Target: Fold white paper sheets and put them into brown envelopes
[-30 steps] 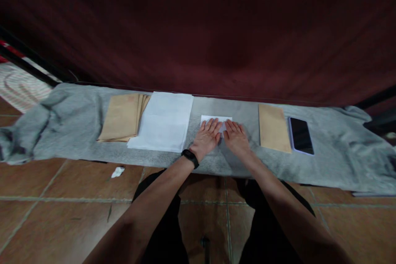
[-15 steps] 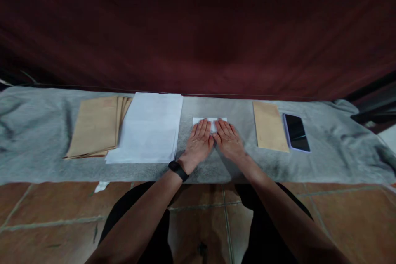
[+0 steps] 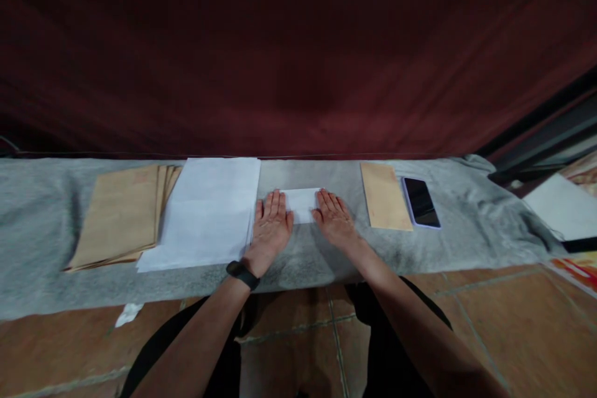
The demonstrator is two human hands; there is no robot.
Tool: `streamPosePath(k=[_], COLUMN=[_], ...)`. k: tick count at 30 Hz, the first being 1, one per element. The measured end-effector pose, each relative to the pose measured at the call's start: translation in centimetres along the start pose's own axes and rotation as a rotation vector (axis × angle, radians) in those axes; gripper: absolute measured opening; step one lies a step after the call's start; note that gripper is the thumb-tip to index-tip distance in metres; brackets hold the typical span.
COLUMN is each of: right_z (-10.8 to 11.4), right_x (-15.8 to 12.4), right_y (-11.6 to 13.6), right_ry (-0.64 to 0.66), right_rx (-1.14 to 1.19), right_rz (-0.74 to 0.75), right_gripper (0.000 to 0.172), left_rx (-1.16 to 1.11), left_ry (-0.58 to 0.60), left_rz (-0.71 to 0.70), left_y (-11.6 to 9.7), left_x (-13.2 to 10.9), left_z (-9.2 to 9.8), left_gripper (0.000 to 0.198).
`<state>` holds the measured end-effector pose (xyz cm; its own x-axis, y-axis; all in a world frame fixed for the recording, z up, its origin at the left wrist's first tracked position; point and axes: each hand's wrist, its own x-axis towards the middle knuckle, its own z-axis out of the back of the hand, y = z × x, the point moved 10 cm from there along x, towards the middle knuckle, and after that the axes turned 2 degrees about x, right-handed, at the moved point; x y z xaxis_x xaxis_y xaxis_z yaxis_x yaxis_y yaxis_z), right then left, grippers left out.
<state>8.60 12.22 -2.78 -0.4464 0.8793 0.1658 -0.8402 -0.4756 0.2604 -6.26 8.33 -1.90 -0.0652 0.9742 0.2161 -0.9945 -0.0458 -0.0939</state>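
Okay so the left hand (image 3: 272, 224) and right hand (image 3: 334, 217) are both palm-down and flat, not gripping anything, one at each end of the small white paper (image 3: 301, 205). That paper's lying on the grey cloth (image 3: 298, 255), between the big white sheets (image 3: 209, 205) and a lone envelope (image 3: 386, 196). Phone (image 3: 420, 202) is just right of that, brown envelopes (image 3: 121, 214) left of the sheets.

the small white paper (image 3: 301, 204), an oblong set crosswise, lies flat on the grey cloth (image 3: 305, 258).
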Motion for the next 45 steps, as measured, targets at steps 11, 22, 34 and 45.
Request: streamPosePath(k=[11, 22, 34, 45], right_z=[0.8, -1.2, -0.6, -0.6], right_x=[1.0, 1.3, 0.7, 1.1], right_y=[0.2, 1.9, -0.6, -2.6], right_ry=[0.002, 0.050, 0.065, 0.092], right_rx=[-0.012, 0.017, -0.038, -0.034], right_rz=[-0.002, 0.086, 0.034, 0.007], right_gripper=[0.050, 0.055, 0.058, 0.056], left_rx=[-0.004, 0.008, 0.035, 0.013], left_ry=[0.089, 0.073, 0.062, 0.107], left_rz=[-0.142, -0.151, -0.110, -0.098], left_y=[-3.8, -3.3, -2.5, -2.8], left_x=[0.7, 0.5, 0.1, 0.1], left_z=[-0.6, -1.0, -0.4, -0.5], left_gripper=[0.057, 0.058, 0.058, 0.059])
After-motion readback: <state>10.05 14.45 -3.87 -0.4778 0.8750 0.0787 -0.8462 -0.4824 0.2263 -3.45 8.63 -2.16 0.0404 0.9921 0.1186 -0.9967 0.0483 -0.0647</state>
